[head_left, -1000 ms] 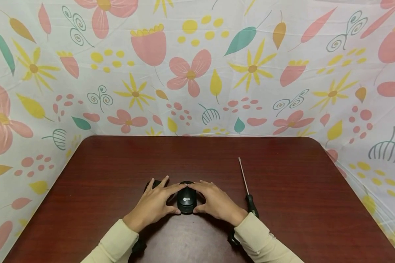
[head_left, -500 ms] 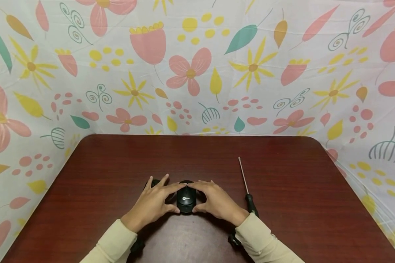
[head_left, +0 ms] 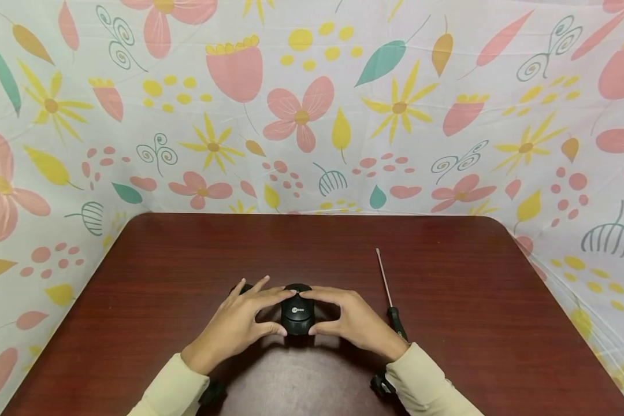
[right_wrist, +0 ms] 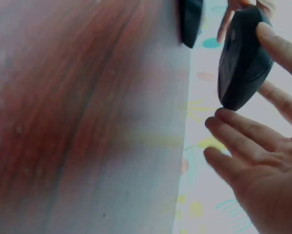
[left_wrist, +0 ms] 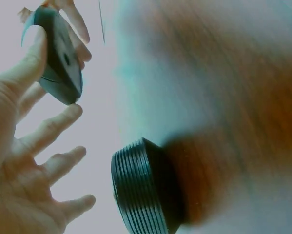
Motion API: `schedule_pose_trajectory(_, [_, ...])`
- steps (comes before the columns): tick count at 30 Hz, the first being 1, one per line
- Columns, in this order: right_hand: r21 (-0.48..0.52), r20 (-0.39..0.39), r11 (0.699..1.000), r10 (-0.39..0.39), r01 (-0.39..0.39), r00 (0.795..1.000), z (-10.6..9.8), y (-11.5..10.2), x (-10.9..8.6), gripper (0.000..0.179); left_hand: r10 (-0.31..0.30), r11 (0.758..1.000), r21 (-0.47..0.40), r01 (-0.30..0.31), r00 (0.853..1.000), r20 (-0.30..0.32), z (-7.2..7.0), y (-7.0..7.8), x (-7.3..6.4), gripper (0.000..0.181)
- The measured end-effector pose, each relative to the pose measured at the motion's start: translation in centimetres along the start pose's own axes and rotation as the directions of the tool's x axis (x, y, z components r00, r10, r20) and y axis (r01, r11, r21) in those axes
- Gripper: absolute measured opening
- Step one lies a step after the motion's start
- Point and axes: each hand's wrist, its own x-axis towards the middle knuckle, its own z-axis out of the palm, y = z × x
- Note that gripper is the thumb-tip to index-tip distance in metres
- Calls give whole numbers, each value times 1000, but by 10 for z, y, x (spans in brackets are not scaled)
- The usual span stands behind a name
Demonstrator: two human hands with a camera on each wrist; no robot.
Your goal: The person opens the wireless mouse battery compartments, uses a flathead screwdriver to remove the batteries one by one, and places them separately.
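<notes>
While its length is aligned twelve-to-six, the mouse (head_left: 297,315) is pinched by left hand (head_left: 237,320) at nine o'clock and right hand (head_left: 360,319) at three.

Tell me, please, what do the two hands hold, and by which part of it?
The left hand and right hand hold the black, oval, plastic-looking device: thumbs at its near corners, index fingers on top, toward its far end.
</notes>
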Motion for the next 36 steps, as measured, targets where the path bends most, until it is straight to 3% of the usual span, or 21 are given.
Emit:
schedule_pose_trajectory(3, [125, -13, 992, 22, -21, 1000, -3, 0, -4, 58, 13, 999, -49, -14, 1000, -27, 0, 2, -1, 68])
schedule_pose_trajectory(8, [361, -1, 930, 70, -65, 998, -7, 0, -8, 54, 31, 992, -122, -42, 996, -89, 1, 5, -1, 62])
schedule_pose_trajectory(13, [473, -2, 877, 91, -80, 996, -10, 1, -11, 53, 63, 985, -148, -87, 985, -159, 3, 10, 1, 59])
schedule_pose_trajectory(20, [475, -8, 874, 120, -102, 993, -14, -2, -14, 48, 84, 972, -198, -130, 970, -227, 6, 14, 2, 53])
schedule_pose_trajectory(27, [548, 10, 823, 169, -147, 986, -15, -6, -15, 43, 99, 936, -303, -181, 958, -268, 11, 20, 6, 41])
schedule_pose_trajectory(31, [565, -4, 812, 184, -150, 983, -16, -8, -16, 38, 90, 916, -355, -188, 957, -274, 12, 23, 8, 39])
schedule_pose_trajectory(33, [569, -9, 807, 195, -155, 981, -16, -10, -17, 37, 86, 901, -389, -194, 957, -278, 13, 25, 9, 38])
schedule_pose_trajectory(36, [585, -7, 796, 199, -157, 980, -15, -13, -17, 38, 75, 854, -478, -208, 957, -281, 16, 27, 12, 36])
